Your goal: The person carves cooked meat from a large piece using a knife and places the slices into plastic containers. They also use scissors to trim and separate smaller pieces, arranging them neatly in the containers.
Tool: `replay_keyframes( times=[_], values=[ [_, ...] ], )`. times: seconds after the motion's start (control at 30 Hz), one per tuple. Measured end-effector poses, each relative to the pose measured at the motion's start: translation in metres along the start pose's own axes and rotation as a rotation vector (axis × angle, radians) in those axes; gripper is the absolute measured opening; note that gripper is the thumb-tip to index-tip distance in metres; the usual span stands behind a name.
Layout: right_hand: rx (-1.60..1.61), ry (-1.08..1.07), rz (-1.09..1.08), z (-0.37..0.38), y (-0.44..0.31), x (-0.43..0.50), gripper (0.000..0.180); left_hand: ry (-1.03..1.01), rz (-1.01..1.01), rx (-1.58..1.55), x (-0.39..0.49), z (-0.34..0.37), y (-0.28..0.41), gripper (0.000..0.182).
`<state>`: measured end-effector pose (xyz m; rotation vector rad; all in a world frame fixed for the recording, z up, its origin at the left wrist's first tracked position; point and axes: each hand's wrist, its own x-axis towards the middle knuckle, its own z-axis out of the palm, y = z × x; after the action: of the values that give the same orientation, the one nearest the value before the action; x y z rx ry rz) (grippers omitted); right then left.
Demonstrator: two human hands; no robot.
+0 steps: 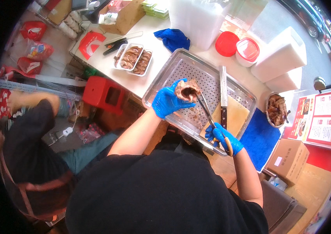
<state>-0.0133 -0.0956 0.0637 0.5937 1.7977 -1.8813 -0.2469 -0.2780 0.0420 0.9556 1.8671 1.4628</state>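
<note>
In a blue glove, my left hand (pixel 167 101) grips a hollow piece of cooked meat (pixel 188 90), its dark opening turned towards my right side. My right hand (pixel 223 139), gloved in blue too, is closed around the handles of long-bladed scissors (pixel 205 107). The blade tips reach the edge of the meat; whether they are inside it I cannot tell. Below both hands lies a perforated steel tray (pixel 180 73) with a pale cutting board (pixel 237 112) on its right side. A cleaver-like knife with a dark riveted handle (pixel 224 115) rests across the board and tray.
White trays of sliced meat (pixel 133 60) stand left of the steel tray. A blue cloth (pixel 174 39) and red-lidded tubs (pixel 226 44) are behind it. To the right are a bowl of meat pieces (pixel 276 109) and a blue towel (pixel 259 139). Another person (pixel 34 140) sits at left.
</note>
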Motion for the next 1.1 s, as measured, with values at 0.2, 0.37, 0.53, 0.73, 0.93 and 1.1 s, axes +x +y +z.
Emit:
replay_keyframes(
  times=[0.2,0.37,0.53,0.73,0.93,1.1],
  values=[
    [-0.194,0.038,-0.082,-0.001,0.009,0.013,0.043,0.012,-0.644,-1.201,-0.005,0.0,0.004,0.031],
    [-0.31,0.011,-0.093,-0.014,0.0,-0.02,0.048,-0.166,-0.572,-1.124,-0.013,-0.012,-0.01,0.047],
    [-0.272,-0.004,-0.096,-0.013,-0.004,-0.046,0.064,-0.124,-0.402,-1.139,-0.011,-0.012,0.036,0.063],
    [-0.398,0.037,-0.273,-0.012,-0.031,-0.041,0.077,-0.296,-0.328,-1.045,-0.009,-0.005,0.057,0.071],
    [-0.326,0.021,-0.309,-0.01,-0.043,-0.048,0.087,-0.316,-0.344,-0.927,-0.011,0.003,0.091,0.085],
    [-0.557,0.08,-0.378,-0.023,-0.05,-0.061,0.099,-0.324,-0.326,-1.018,-0.01,0.005,0.08,0.086]
  ],
)
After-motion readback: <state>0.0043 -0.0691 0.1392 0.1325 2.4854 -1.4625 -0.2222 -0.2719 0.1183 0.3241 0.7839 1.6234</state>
